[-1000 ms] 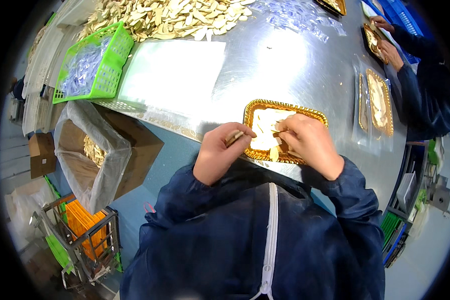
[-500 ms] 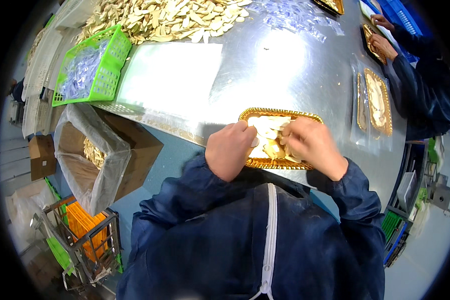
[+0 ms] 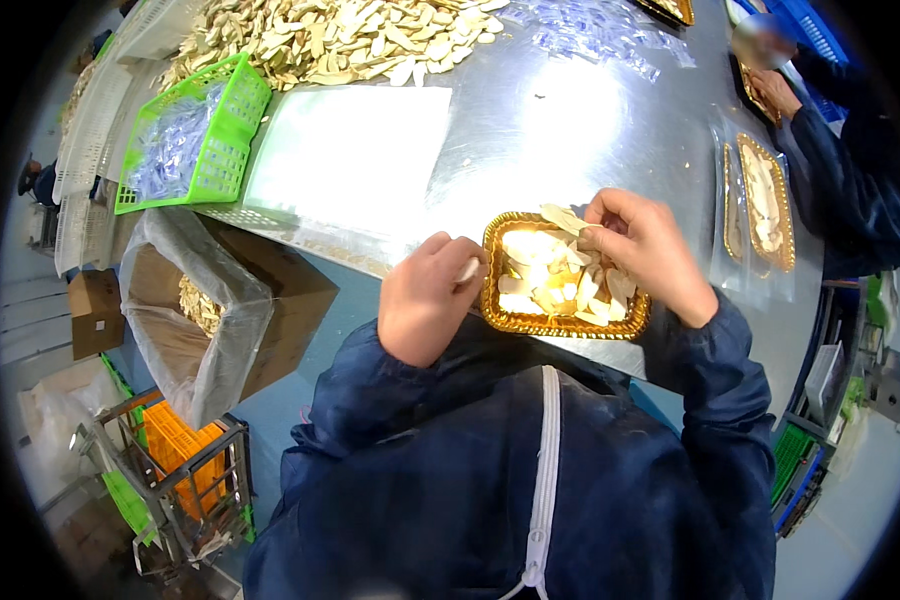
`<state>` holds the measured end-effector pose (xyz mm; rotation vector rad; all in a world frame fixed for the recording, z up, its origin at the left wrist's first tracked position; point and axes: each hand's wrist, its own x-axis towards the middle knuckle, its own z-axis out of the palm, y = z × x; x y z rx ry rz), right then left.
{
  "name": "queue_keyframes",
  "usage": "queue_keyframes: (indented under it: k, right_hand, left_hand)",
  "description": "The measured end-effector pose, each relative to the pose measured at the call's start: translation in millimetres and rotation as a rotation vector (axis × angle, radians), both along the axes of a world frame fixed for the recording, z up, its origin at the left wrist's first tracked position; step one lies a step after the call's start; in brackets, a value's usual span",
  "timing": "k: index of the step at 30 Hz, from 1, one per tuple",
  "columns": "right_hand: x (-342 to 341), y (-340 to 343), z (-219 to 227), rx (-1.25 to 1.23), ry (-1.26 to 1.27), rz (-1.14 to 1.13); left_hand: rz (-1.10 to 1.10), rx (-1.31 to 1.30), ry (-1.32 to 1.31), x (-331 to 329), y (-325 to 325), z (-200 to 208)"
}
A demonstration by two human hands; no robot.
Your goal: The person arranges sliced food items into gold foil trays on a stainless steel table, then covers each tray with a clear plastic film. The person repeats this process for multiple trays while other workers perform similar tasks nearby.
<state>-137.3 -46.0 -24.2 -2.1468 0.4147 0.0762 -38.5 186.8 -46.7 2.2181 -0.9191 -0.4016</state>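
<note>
A gold tray (image 3: 560, 328) with a ribbed rim sits at the table's near edge, holding several pale dried slices (image 3: 550, 280) that look like mushroom. My right hand (image 3: 642, 245) is over the tray's far right corner, its thumb and fingers pinching a long pale slice (image 3: 565, 219). Just off the tray's left side is my left hand (image 3: 425, 300), curled closed around a small pale slice (image 3: 468, 270), of which only the end shows.
A big heap of slices (image 3: 340, 40) and scattered clear-blue sachets (image 3: 590, 35) lie at the back. A green basket (image 3: 232, 150) of sachets stands left, above a lined carton (image 3: 270, 310). Bagged trays (image 3: 767, 205) lie right, near a co-worker's hand (image 3: 773, 93).
My left hand has drawn back left from the tray. My right hand has risen from among the slices to the far rim with a slice, uncovering the tray's contents.
</note>
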Motion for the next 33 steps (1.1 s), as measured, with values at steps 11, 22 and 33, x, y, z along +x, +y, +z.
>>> queue_keyframes:
  k: [11,22,33]
  right_hand:
    - [48,21,-23,-0.146,-0.24,0.517]
    - [0,33,-22,-0.564,-0.146,0.31]
    - [7,14,-16,-0.622,-0.232,0.303]
  left_hand:
    - [-0.009,-0.089,0.046,-8,3,-1]
    - [-0.1,-0.058,-0.179,-26,-14,-16]
    - [-0.195,-0.026,-0.228,-25,-7,-20]
